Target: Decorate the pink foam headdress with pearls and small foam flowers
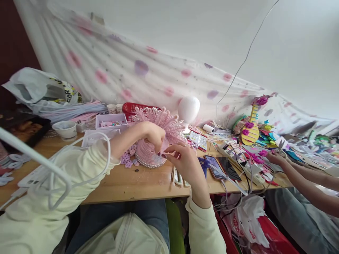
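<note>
A pink headdress-like piece [148, 151] of fuzzy stems stands on the wooden table before me, with looped plumes fanning out at its top and a row of pearl beads along its lower rim. My left hand [155, 135] reaches over its front from the left, fingers bent down and pinched. From the right my right hand [184, 160] meets it, thumb and forefinger pressed together close to the left fingertips. Both hands are at the front of the pink piece. Whatever small thing lies between the fingertips is too small to make out.
Purple flower pieces [127, 159] lie left of the headdress. Behind are a lilac box [111, 121], a red basket [129, 108] and a white foam head [189, 108]. Scissors [178, 177], a phone [215, 167] and cables lie right. Another person's hands [277, 157] work with scissors farther right.
</note>
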Available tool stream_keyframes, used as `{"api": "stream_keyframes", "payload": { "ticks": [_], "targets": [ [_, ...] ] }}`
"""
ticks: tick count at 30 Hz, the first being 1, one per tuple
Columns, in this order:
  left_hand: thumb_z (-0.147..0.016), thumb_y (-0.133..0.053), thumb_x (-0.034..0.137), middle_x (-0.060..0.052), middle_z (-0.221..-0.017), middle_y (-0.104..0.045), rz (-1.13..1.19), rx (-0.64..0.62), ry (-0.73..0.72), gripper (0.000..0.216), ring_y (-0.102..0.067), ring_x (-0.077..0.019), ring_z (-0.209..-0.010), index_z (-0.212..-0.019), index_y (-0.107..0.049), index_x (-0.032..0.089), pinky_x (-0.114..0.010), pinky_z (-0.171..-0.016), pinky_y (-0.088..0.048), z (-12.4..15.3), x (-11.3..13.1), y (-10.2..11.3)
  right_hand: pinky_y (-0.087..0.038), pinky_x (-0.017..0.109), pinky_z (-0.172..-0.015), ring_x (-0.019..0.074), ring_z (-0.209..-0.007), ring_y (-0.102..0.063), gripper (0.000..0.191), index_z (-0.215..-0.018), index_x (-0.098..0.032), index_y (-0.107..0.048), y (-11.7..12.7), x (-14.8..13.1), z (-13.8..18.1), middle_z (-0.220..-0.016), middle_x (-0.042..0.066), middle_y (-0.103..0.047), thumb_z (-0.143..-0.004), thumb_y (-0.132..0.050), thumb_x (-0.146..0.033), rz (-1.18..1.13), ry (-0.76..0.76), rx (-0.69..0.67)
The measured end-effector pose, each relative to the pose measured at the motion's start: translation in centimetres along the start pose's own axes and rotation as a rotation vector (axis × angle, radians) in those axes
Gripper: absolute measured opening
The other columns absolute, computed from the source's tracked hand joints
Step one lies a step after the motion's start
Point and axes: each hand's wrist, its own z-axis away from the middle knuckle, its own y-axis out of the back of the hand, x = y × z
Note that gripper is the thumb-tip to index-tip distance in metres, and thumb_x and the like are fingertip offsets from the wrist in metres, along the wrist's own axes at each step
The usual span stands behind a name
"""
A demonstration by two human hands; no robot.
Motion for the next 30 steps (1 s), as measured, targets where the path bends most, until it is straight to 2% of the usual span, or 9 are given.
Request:
{"api": "stream_keyframes", "payload": {
  "ticks": [3, 7, 12, 17, 20, 22, 24, 27, 30],
  "targets": [
    [-0.040, -0.075, 0.002, 0.002, -0.037, -0.045, -0.194, -0.080, 0.050, 0.027, -0.042, -0.0149, -0.043, -0.034, -0.056, 0.020, -0.027, -0.049, -0.027, -0.7, 1.7, 0.2, -0.042, 0.027, -0.067, 0.0131, -0.068, -0.058, 0.008, -0.085, -0.020, -0.078, -0.3, 0.5, -0.4, -0.086, 0.003, -0.070, -0.084, -0.070, -0.018, -0.010, 0.001, -0.060],
    [-0.045, -0.075, 0.004, -0.003, -0.049, -0.053, -0.629, -0.414, 0.037, 0.017, -0.050, -0.0206, -0.058, -0.042, -0.065, 0.017, -0.034, -0.063, -0.037, -1.6, 2.9, 0.0, -0.041, 0.026, -0.065, 0.0115, -0.067, -0.056, 0.011, -0.083, -0.019, -0.076, -0.3, 0.8, -0.6, -0.087, 0.002, -0.070, -0.083, -0.069, -0.011, -0.078, 0.000, -0.153],
    [-0.049, -0.075, 0.007, -0.001, -0.044, -0.046, -0.722, -0.412, -0.015, 0.023, -0.045, -0.0181, -0.055, -0.037, -0.059, 0.019, -0.033, -0.060, -0.034, -2.5, 3.6, -0.7, -0.039, 0.026, -0.064, 0.0117, -0.066, -0.054, 0.013, -0.078, -0.018, -0.072, -1.1, 1.8, -0.8, -0.084, 0.002, -0.069, -0.081, -0.062, -0.010, -0.166, -0.011, -0.171],
    [-0.067, -0.062, 0.018, 0.001, -0.046, -0.045, -0.695, -0.165, -0.120, 0.022, -0.041, -0.0144, -0.052, -0.045, -0.060, 0.019, -0.030, -0.058, -0.032, -1.6, 2.6, 1.3, -0.034, 0.026, -0.056, 0.0128, -0.059, -0.048, 0.019, -0.074, -0.018, -0.069, -3.2, 4.9, -0.8, -0.065, 0.000, -0.060, -0.077, -0.066, -0.036, -0.487, -0.120, 0.010],
    [-0.070, -0.055, 0.020, 0.001, -0.060, -0.060, -0.406, 0.178, -0.221, 0.017, -0.051, -0.0141, -0.059, -0.063, -0.070, 0.018, -0.027, -0.060, -0.036, -0.4, -0.3, 1.9, -0.031, 0.026, -0.054, 0.0123, -0.056, -0.045, 0.031, -0.075, -0.017, -0.071, -4.6, 6.4, -0.9, -0.060, -0.001, -0.058, -0.069, -0.073, -0.048, -0.713, -0.260, 0.113],
    [-0.074, -0.056, 0.026, 0.000, -0.067, -0.065, -0.308, 0.377, -0.209, 0.020, -0.056, -0.0161, -0.064, -0.076, -0.074, 0.018, -0.028, -0.063, -0.040, 0.2, -2.9, 1.1, -0.033, 0.026, -0.056, 0.0123, -0.058, -0.047, 0.033, -0.074, -0.017, -0.073, -5.5, 6.9, -1.1, -0.063, -0.001, -0.062, -0.064, -0.077, -0.048, -0.837, -0.326, 0.179],
    [-0.077, -0.056, 0.029, -0.001, -0.073, -0.065, -0.295, 0.529, -0.313, 0.021, -0.057, -0.0171, -0.067, -0.083, -0.073, 0.018, -0.029, -0.066, -0.043, 0.4, -5.5, -0.3, -0.035, 0.026, -0.059, 0.0124, -0.060, -0.049, 0.032, -0.073, -0.017, -0.074, -6.4, 7.2, -1.3, -0.065, 0.000, -0.064, -0.060, -0.080, -0.047, -0.924, -0.369, 0.230],
    [-0.083, -0.055, 0.025, -0.004, -0.086, -0.064, -0.311, 0.680, -0.525, 0.019, -0.059, -0.0193, -0.083, -0.090, -0.072, 0.020, -0.033, -0.082, -0.047, 0.0, -8.4, -2.4, -0.038, 0.026, -0.063, 0.0137, -0.063, -0.053, 0.031, -0.075, -0.018, -0.075, -7.6, 7.6, -2.0, -0.068, 0.001, -0.068, -0.060, -0.079, -0.045, -0.984, -0.411, 0.286],
    [-0.087, -0.056, 0.023, -0.004, -0.093, -0.061, -0.339, 0.766, -0.589, 0.018, -0.059, -0.0221, -0.096, -0.097, -0.070, 0.020, -0.038, -0.092, -0.046, -1.3, -9.9, -3.7, -0.042, 0.029, -0.066, 0.0175, -0.069, -0.059, 0.029, -0.074, -0.018, -0.076, -8.4, 8.1, -2.8, -0.072, 0.003, -0.072, -0.059, -0.078, -0.043, -1.030, -0.433, 0.327]
  ]
}}
